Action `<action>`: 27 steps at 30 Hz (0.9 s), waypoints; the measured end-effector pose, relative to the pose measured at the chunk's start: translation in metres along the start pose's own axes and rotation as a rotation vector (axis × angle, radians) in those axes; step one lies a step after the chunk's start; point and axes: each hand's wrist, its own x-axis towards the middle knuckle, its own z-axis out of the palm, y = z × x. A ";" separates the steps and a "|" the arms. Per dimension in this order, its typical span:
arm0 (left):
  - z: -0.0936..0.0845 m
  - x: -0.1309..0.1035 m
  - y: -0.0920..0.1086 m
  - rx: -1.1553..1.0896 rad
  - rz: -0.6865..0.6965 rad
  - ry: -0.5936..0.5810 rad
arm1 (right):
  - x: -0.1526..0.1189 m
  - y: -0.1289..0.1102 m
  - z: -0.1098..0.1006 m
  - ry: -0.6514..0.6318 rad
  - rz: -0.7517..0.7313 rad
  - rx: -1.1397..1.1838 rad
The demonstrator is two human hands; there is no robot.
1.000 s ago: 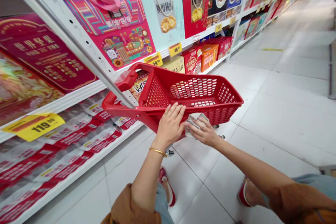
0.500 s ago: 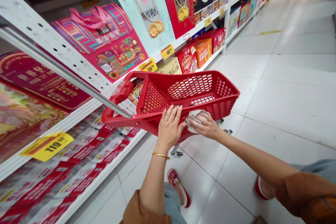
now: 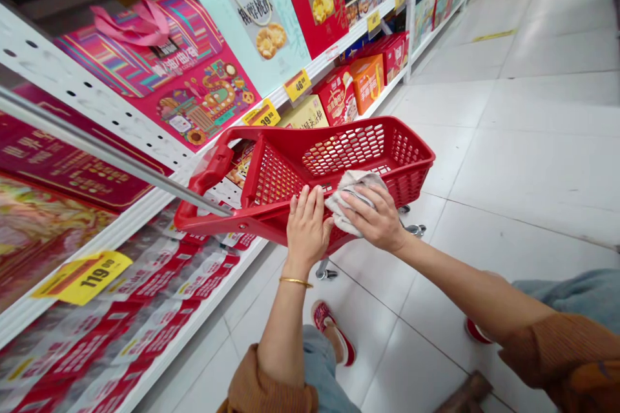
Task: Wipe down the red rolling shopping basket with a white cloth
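Observation:
A red plastic shopping cart [image 3: 271,224] with perforated sides stands before me, its basket tilted in view. My left hand [image 3: 307,226] lies on the near side of the cart by the rim, fingers stretched out and close together. A crumpled light-grey cloth [image 3: 349,197] is under my right hand [image 3: 375,214], whose fingers bend over it and press it against the cart's near rim. Both hands are almost side by side. The palms are hidden.
A white shelf [image 3: 109,93] with boxed goods runs along the left, with yellow price tags such as the tag [image 3: 86,277]. A grey metal bar [image 3: 116,148] crosses from the left. Pale tiles [image 3: 542,168] cover the floor. A dark brown object [image 3: 464,393] lies at the bottom.
My right hand has moved the cloth slightly up and left, from the cart's side onto its rim. My left hand stays on the cart. The view has shifted a little.

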 end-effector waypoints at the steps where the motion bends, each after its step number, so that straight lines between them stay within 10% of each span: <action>1: 0.001 0.000 0.000 -0.013 0.002 0.009 | 0.012 -0.003 -0.001 -0.005 0.000 -0.011; 16: -0.004 -0.001 -0.005 -0.045 0.033 -0.007 | 0.057 0.002 -0.008 -0.381 0.050 -0.016; 27: -0.009 0.000 -0.006 -0.056 0.032 -0.048 | 0.062 0.051 -0.038 -0.693 0.175 -0.052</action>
